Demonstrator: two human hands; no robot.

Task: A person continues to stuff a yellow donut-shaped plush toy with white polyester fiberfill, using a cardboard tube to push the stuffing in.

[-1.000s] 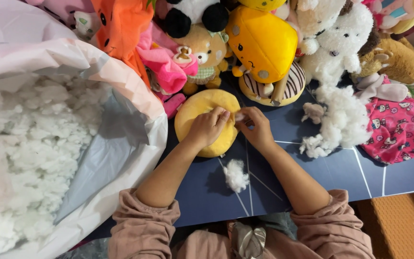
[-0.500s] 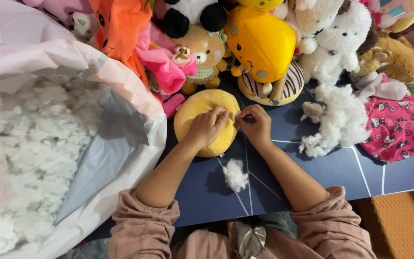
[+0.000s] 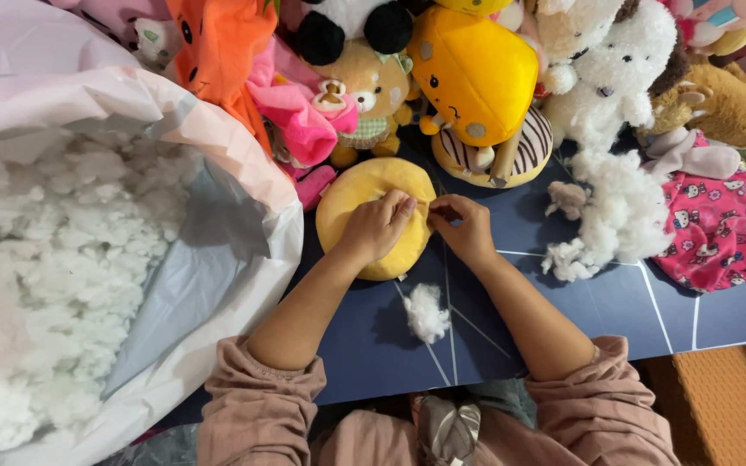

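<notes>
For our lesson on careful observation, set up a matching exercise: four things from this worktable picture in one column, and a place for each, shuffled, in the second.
Things:
1. yellow round cushion
2. loose tuft of white stuffing
3. big plastic bag of white stuffing
4. pink patterned fabric

Places:
A. far right of the blue mat
B. under the left hand
C. along the left side of the view
D. on the mat between the two forearms

Pairs: 1-B, 2-D, 3-C, 4-A
</notes>
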